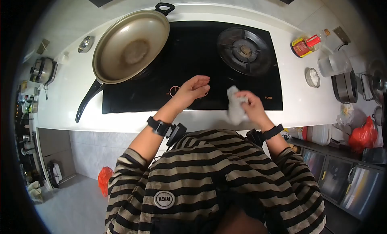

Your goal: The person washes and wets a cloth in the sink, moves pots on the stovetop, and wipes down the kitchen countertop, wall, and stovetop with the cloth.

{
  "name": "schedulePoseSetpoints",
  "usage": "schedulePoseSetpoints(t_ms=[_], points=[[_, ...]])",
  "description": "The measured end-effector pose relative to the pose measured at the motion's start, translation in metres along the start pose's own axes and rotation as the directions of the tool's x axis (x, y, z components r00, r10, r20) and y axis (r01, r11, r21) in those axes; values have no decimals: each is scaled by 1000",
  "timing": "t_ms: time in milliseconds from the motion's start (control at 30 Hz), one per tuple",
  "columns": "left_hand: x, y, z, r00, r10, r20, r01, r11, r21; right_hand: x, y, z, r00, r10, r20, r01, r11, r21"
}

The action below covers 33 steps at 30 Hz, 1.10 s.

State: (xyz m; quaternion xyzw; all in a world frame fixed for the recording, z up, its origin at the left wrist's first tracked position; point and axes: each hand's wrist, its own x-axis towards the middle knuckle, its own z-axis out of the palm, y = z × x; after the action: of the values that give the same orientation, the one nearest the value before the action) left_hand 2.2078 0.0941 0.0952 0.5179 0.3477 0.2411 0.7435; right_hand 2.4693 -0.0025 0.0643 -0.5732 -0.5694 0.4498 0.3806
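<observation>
Over the front edge of the black glass stove [189, 44], my right hand [253, 106] grips a crumpled whitish cloth [236, 105] that hangs from its fingers. My left hand [194, 89] hovers above the stove's front middle, near the round control markings, fingers apart and holding nothing. A large wok [135, 48] rests on the left burner, its long black handle pointing to the front left. The right burner [245, 51] carries only its black grate, behind my right hand.
A sauce bottle [301, 46] and a small bowl of white stuff [312, 77] stand right of the stove, near a clear container [335, 64]. A metal object [86, 44] lies left of the wok. A red bag [105, 181] is on the floor.
</observation>
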Motion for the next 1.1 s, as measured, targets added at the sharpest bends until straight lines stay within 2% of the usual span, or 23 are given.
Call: schedulePoseSetpoints(t_ms=[33, 67, 100, 167, 200, 300, 333, 433, 533, 633, 667, 700, 733, 767, 800, 833, 900, 1000, 1100], points=[[4, 1, 9, 997, -68, 24, 69, 995, -78, 5, -3, -5, 982, 189, 18, -181, 904, 387], [9, 3, 19, 990, -134, 53, 140, 978, -153, 8, -29, -7, 976, 201, 88, -209, 733, 647], [13, 4, 27, 977, -197, 85, 212, 951, -224, 11, -54, -8, 969, 188, 161, -235, 489, 840], [21, 3, 40, 954, -94, 285, 209, 889, -407, 18, -63, -9, 978, 147, 150, -206, 522, 828], [24, 2, 49, 966, -92, 241, 179, 911, -370, 20, -64, -11, 982, 125, 145, -189, 536, 823], [29, 0, 64, 997, -74, 24, 78, 973, -217, 27, -51, -16, 982, 188, -3, -166, 875, 455], [29, 0, 68, 996, -59, -63, 48, 986, -159, 27, -49, -17, 986, 165, -27, -145, 926, 348], [27, -2, 79, 976, 41, -214, -74, 986, -150, 20, -47, -15, 990, 135, -42, -122, 964, 235], [23, -3, 87, 959, 42, -280, -70, 993, -91, 23, -32, -19, 994, 65, -86, -46, 977, 209], [30, -29, 73, 952, 147, -267, -187, 974, -131, 24, -23, -30, 992, 109, 64, -127, 826, 550], [26, -26, 74, 947, 116, -301, -154, 982, -108, 25, -15, -36, 982, 175, 68, -186, 848, 496], [20, -23, 76, 939, 82, -334, -118, 989, -89, 23, 3, -40, 992, 126, -17, -123, 985, 119], [15, -22, 76, 929, 48, -367, -79, 994, -72, 20, 24, -44, 996, 43, -72, -62, 957, -283], [10, -27, 73, 917, 32, -398, -40, 999, -11, 16, 28, -44, 994, -59, -87, -10, 769, -639], [5, -34, 70, 898, 58, -436, -72, 997, -15, 5, 32, -45, 992, -73, -106, -43, 591, -806], [-2, -40, 69, 876, 85, -474, -105, 994, -15, 0, 22, -47, 990, -116, -74, 7, 581, -814], [-20, -42, 65, 872, 74, -485, -101, 994, -31, 4, 35, -47, 940, -338, 51, 270, 642, -717], [-46, -50, 58, 843, 87, -531, -93, 996, 15, 14, 36, -21, 819, -491, 296, 556, 551, -623], [-65, -59, 48, 788, 128, -602, -124, 991, 49, 27, 44, -4, 876, -363, 319, 471, 495, -730]])
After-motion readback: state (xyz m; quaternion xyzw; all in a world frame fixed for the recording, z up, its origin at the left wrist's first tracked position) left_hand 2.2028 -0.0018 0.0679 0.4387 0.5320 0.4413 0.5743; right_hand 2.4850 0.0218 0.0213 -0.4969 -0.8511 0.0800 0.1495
